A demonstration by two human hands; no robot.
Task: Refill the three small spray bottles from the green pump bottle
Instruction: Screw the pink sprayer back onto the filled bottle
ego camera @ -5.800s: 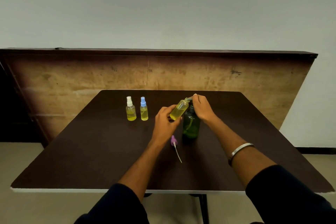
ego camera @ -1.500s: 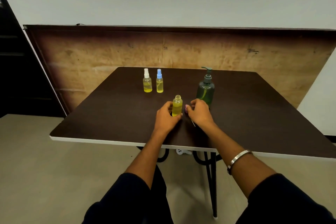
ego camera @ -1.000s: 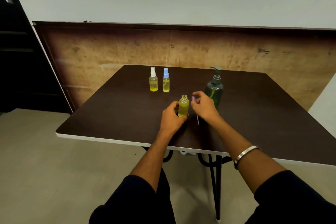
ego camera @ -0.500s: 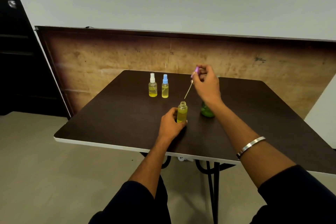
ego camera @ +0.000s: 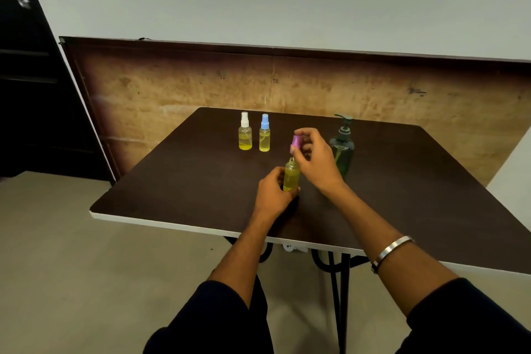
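A small open bottle of yellow liquid stands on the dark table, and my left hand grips its lower body. My right hand pinches the purple spray cap just above the bottle's neck. The cap's dip tube reaches down to the mouth, mostly hidden by my fingers. The green pump bottle stands upright just right of my right hand. Two capped small spray bottles stand further back: one with a white cap, one with a blue cap.
A wooden board leans against the wall behind the table. The table's white front edge runs close below my left hand. A dark doorway lies at the far left. Bare tabletop extends right of the pump bottle.
My right hand has come down with the purple cap from high above the table to just over the open bottle's neck. My left hand keeps its hold on the bottle.
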